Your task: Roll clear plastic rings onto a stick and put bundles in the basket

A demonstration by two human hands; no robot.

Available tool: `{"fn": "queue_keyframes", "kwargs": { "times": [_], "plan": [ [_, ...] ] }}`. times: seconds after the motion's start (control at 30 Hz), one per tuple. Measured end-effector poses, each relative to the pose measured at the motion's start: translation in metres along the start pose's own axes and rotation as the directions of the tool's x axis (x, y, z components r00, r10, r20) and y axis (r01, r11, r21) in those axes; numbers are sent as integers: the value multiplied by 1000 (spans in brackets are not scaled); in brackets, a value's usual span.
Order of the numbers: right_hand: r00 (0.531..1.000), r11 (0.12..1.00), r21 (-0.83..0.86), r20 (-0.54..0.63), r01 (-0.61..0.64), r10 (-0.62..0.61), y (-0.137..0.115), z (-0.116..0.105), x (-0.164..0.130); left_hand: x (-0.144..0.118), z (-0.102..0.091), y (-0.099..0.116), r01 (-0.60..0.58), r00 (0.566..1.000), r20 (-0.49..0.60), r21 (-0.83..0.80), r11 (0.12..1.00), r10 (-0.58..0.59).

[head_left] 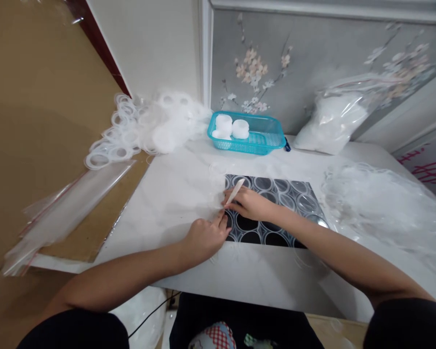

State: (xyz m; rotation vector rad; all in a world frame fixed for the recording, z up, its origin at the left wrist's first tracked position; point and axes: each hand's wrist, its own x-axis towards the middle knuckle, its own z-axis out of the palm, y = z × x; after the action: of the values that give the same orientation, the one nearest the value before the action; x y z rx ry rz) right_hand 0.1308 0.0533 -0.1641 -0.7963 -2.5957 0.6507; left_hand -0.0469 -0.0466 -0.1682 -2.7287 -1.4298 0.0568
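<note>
A black sheet [245, 224] covered with clear plastic ring outlines lies on the white table. My right hand [252, 203] rests over its upper left part, fingers closed around a slim, off-white flat stick [235, 191] that slants upward. At the sheet's left edge, close below the right fingertips, is my left hand [207, 238]. Its thumb and forefinger are apart and press down on the edge, while the other fingers curl under. Thin transparent plastic pokes out beside the left edge, too faint to make out clearly.
A blue basket [267, 148] holding stacks of white rings stands at the back. Loose clear rings [121, 131] heap at the back left. Clear plastic scraps [381, 208] spread on the right, before a filled plastic bag [330, 121]. Flat zip bags [72, 211] lie on cardboard at left.
</note>
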Motion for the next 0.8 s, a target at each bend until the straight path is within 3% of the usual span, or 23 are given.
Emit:
{"fn": "queue_keyframes", "kwargs": {
  "times": [0.17,0.47,0.67,0.8],
  "plan": [
    [997,980,196,-61,-30,42,2,5,-6,-1,2,0,9,999,-32,-61,998,-11],
    [984,958,248,-67,-141,163,1,9,-7,0,-2,1,-9,999,54,29,1000,7],
    [995,987,163,-96,-14,30,3,8,-7,-1,-1,1,-8,1000,29,18,1000,7],
    [992,994,5,-68,107,-106,3,6,-9,-1,0,3,-2,997,73,-11,1000,3]
  ]
}}
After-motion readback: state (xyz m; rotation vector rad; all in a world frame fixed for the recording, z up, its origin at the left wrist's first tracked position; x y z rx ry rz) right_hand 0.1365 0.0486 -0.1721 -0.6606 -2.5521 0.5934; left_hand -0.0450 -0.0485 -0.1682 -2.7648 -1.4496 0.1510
